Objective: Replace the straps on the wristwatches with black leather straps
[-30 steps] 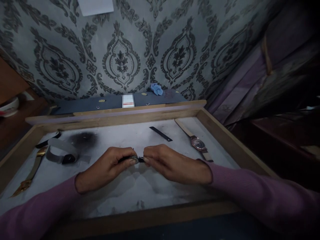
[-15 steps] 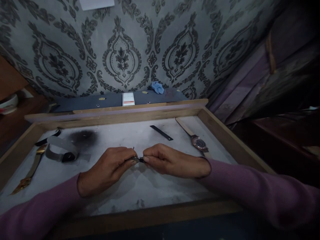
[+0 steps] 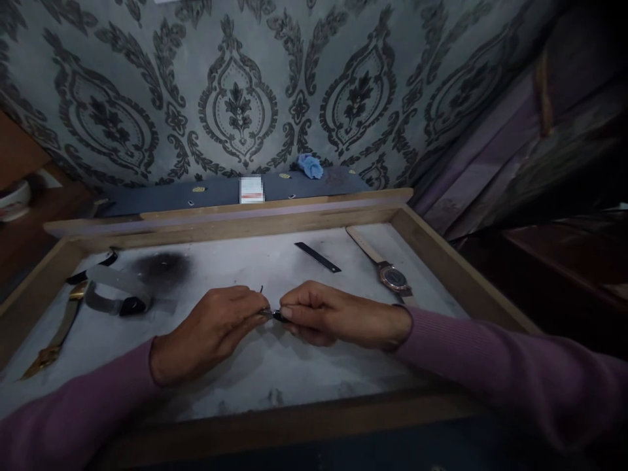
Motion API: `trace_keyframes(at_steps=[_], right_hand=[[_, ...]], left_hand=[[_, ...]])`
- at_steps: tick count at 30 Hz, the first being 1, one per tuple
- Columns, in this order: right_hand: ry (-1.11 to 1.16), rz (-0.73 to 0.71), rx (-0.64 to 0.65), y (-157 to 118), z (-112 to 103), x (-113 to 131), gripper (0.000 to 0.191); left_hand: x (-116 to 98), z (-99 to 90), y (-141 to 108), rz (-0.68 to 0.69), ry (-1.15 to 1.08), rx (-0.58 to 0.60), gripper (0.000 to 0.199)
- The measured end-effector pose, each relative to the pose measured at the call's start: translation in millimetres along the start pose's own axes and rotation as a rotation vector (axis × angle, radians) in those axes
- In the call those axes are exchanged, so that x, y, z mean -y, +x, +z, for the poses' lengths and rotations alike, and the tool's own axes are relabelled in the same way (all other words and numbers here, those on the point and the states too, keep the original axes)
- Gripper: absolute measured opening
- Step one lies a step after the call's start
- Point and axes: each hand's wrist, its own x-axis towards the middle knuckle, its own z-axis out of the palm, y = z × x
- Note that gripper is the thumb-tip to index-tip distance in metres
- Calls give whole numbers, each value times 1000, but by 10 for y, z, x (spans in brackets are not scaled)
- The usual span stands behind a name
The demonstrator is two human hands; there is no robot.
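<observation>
Above the middle of a white-bottomed wooden tray [image 3: 245,418], my left hand [image 3: 210,330] pinches one end of a small dark and silvery piece [image 3: 275,315]. Its other end is between the closed fingers of my right hand [image 3: 338,317]. The fingertips almost meet, and most of the piece is hidden, so I cannot make out what it is. A flat black strip [image 3: 318,257] lies beyond my right hand. Farther right rests a round-faced watch [image 3: 393,278] with a pale strap.
At the tray's left lie a grey-strapped watch [image 3: 110,291], a gold-coloured watch [image 3: 61,330] and a black curved band [image 3: 93,267]. Behind the tray's back wall are a small white box [image 3: 252,190] and a crumpled blue cloth [image 3: 311,166].
The view has shifted slightly. Both hands keep their pinch on the small piece, and the fingers of my right hand have moved a little beneath it.
</observation>
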Motion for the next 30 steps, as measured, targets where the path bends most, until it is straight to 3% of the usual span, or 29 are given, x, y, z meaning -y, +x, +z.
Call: trace_keyframes(at_steps=[17, 30], right_hand=[[31, 59, -60, -6, 58, 18, 34], [-1, 24, -74, -8, 60, -8, 33]], left_hand=[[34, 59, -24, 155, 231, -44, 26], [38, 67, -38, 206, 401, -38, 28]])
